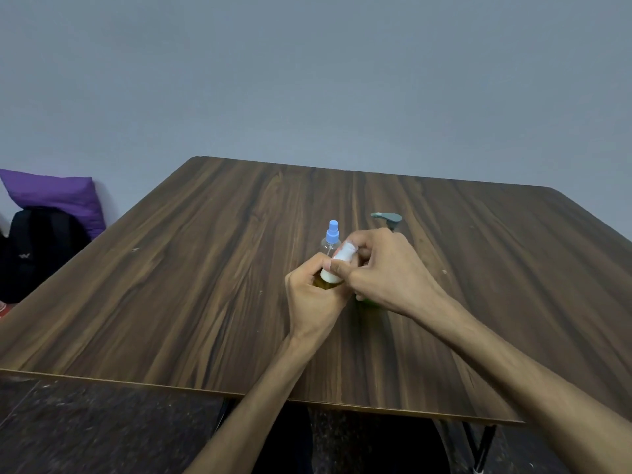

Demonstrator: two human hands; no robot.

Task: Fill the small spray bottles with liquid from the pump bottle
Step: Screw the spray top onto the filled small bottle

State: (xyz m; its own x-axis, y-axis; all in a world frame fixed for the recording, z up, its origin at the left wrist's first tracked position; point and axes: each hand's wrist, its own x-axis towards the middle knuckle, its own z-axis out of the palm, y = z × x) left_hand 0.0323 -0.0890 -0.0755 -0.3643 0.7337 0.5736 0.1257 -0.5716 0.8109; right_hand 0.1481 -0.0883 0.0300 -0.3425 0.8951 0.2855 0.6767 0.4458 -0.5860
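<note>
Both bare hands meet above the middle of the dark wood-grain table (205, 285); the left hand (313, 299) is wrapped around the body of a small spray bottle (326, 284), whose lower part shows yellowish liquid between the fingers, and its grip is closed firmly on that body; the right hand (386, 275) comes in from the right, its thumb and fingertips pinched closed on the white cap (338, 261) at the top of the same bottle, which tilts toward the right; whether the cap is seated tight or loose on the neck cannot be told, since the fingers cover the joint. Just behind the hands a second small spray bottle (331, 239) stands upright on the table, clear-bodied with a light blue spray head; to its right, and largely hidden by the right hand, stands the pump bottle (388, 220), of which the grey-green pump head shows above the knuckles and a trace of green below the hand. Off the table at the far left, a black backpack (37, 248) rests against the wall with a purple cushion (58, 196) behind it.
</note>
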